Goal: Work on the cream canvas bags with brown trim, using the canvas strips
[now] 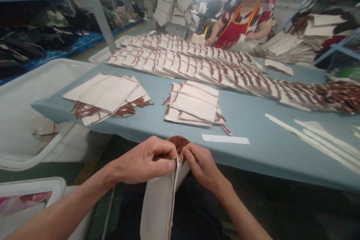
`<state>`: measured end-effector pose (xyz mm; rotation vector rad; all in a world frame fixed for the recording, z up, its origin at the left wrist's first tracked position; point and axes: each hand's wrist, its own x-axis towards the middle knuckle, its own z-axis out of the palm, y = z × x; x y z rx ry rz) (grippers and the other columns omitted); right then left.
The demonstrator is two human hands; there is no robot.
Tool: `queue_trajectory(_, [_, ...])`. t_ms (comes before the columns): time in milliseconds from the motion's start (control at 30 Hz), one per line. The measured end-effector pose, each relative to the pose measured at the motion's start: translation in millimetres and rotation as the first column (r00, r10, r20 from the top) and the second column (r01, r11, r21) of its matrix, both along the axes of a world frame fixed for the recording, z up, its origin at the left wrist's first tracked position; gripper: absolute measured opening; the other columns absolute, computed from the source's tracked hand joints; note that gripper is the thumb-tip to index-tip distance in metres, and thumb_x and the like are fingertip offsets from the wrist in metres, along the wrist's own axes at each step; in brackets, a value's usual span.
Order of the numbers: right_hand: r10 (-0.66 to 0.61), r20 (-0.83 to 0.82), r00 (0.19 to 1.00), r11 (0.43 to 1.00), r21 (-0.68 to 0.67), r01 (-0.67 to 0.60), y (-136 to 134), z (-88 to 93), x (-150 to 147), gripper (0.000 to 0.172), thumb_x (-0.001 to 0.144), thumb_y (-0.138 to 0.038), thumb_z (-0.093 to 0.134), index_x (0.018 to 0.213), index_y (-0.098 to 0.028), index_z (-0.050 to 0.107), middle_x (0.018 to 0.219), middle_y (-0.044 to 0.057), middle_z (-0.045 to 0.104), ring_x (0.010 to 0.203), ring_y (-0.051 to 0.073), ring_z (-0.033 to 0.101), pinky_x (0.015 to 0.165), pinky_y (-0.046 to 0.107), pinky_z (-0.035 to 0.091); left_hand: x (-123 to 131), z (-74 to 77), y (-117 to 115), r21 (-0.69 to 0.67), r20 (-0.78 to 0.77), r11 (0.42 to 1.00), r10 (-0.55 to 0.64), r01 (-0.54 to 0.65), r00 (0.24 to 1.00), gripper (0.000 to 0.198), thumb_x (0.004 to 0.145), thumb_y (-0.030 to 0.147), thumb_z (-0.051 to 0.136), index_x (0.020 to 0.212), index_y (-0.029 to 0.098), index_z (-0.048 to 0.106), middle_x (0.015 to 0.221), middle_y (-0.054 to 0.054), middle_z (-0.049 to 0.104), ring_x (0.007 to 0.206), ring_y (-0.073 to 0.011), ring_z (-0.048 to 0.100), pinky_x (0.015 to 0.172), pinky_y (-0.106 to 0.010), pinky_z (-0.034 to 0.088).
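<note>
A cream fabric piece [159, 204] with brown edging hangs upright below the table's front edge. My left hand [149, 159] is closed on its top edge, thumb pressed against the fingers. Close on the right, my right hand [201, 163] pinches the same piece at its brown top edge. Between the hands the top stands apart, and a brown inner side shows. Beyond my hands, a small stack of cream pieces [194, 101] lies on the blue table [135, 127], with a larger stack [101, 92] to its left.
Long overlapping rows of cream pieces [180, 63] cross the table's far side. A white strip [225, 139] and a small pink tool [225, 130] lie near the front edge, more strips [332, 140] at right. A person in a red apron [233, 32] stands opposite. White bins [42, 78] stand left.
</note>
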<state>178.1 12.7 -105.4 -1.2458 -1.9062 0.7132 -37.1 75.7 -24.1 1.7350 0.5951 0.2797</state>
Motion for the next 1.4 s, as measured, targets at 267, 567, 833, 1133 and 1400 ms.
queue_trajectory(267, [-0.017, -0.021, 1.000, 0.999, 0.032, 0.017, -0.4, -0.5, 8.0, 0.028, 0.106, -0.024, 0.042, 0.082, -0.020, 0.057, 0.069, -0.001, 0.057, 0.061, 0.014, 0.052, 0.061, 0.026, 0.041, 5.8, 3.7, 2.0, -0.029, -0.007, 0.996, 0.082, -0.082, 0.997, 0.016, 0.075, 0.028, 0.051, 0.064, 0.017, 0.051, 0.060, 0.005, 0.041, 0.058, -0.0106, 0.037, 0.054, -0.021, 0.029])
queue_trajectory(567, [-0.033, -0.039, 0.999, 0.993, 0.113, 0.037, -1.1, 9.2, 14.8, 0.026, 0.104, -0.019, 0.043, 0.079, -0.022, 0.051, 0.067, -0.003, 0.053, 0.058, 0.014, 0.049, 0.059, 0.026, 0.039, 4.9, 2.8, 1.7, 0.049, 0.022, 0.992, 0.114, -0.115, 0.993, 0.026, 0.086, 0.030, 0.050, 0.064, 0.018, 0.046, 0.059, 0.006, 0.036, 0.055, -0.0092, 0.033, 0.052, -0.022, 0.027])
queue_trajectory(833, [-0.038, 0.032, 0.999, 0.988, 0.153, 0.033, 0.7, 18.5, 26.3, 0.023, 0.102, -0.018, 0.042, 0.082, -0.022, 0.052, 0.069, -0.001, 0.054, 0.060, 0.015, 0.050, 0.061, 0.028, 0.038, -1.3, 19.9, 2.1, 0.341, -0.143, 0.939, 0.005, 0.045, 0.990, 0.028, 0.101, 0.026, 0.049, 0.078, 0.015, 0.062, 0.064, 0.005, 0.051, 0.059, -0.0089, 0.045, 0.056, -0.020, 0.032])
queue_trajectory(1133, [-0.063, 0.010, 0.998, 0.986, 0.153, 0.060, 5.8, 29.2, 32.8, 0.024, 0.100, -0.017, 0.038, 0.080, -0.022, 0.050, 0.072, 0.000, 0.055, 0.064, 0.016, 0.051, 0.064, 0.029, 0.039, 2.4, 18.0, 7.2, 0.299, -0.110, 0.952, -0.037, 0.069, 0.993, 0.037, 0.106, 0.033, 0.043, 0.077, 0.017, 0.057, 0.069, 0.004, 0.051, 0.064, -0.0105, 0.046, 0.059, -0.021, 0.034])
queue_trajectory(1400, [0.023, -0.059, 0.998, 0.997, 0.074, -0.018, -2.0, 29.0, 19.8, 0.015, 0.100, -0.027, 0.046, 0.093, -0.021, 0.058, 0.084, 0.003, 0.065, 0.077, 0.019, 0.059, 0.074, 0.032, 0.044, 14.7, 16.4, -3.6, 0.429, -0.178, 0.901, 0.021, 0.059, 0.984, 0.032, 0.099, 0.021, 0.046, 0.068, 0.019, 0.041, 0.062, 0.008, 0.037, 0.057, -0.0089, 0.035, 0.056, -0.023, 0.027])
